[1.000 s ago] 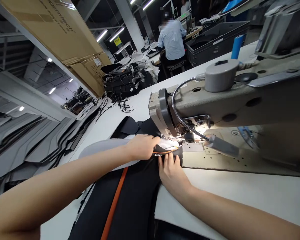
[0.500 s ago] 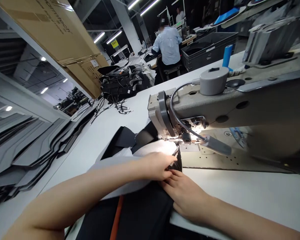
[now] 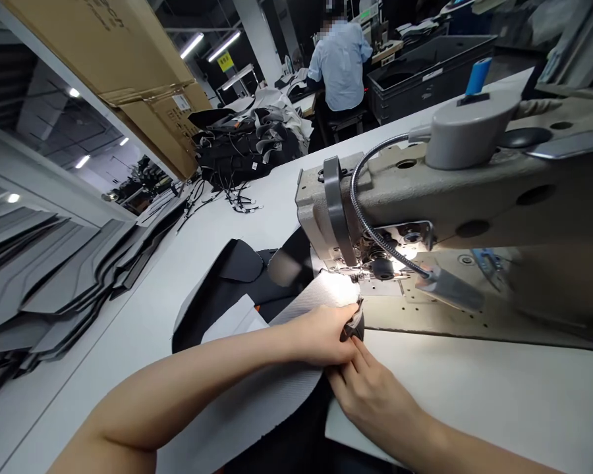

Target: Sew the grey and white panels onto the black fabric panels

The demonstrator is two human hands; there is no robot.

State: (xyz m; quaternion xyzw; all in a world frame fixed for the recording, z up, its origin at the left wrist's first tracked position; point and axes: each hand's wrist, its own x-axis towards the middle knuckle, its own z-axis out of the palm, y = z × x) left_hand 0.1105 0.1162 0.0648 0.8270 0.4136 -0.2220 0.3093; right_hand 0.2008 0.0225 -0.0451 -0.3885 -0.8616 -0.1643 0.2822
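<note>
A piece of black fabric with a pale grey backing [image 3: 257, 408] lies under the needle end of a sewing machine [image 3: 375, 197]. My left hand [image 3: 321, 332] is closed on the fabric's edge, thumb and fingers pinching it just in front of the presser foot. Right beside it, my right hand [image 3: 370, 388] is closed on the same edge from below, its fingertips touching my left hand. The lamp [image 3: 452, 288] on the machine lights the seam area brightly. Black panels [image 3: 242, 260] of the piece spread left of the needle. The pinched edge is partly hidden by my fingers.
Stacked grey and black panels [image 3: 69, 270] lie along the left. A heap of dark pieces with cords [image 3: 247, 145] sits at the back, near cardboard boxes [image 3: 163, 112]. Further off, a person in a light blue shirt [image 3: 340, 66] sits by a grey bin [image 3: 429, 79].
The black panels and pale backing have shifted and opened out more at the left of the machine. The orange strip near the front is now mostly covered. Both hands keep hold of the edge.
</note>
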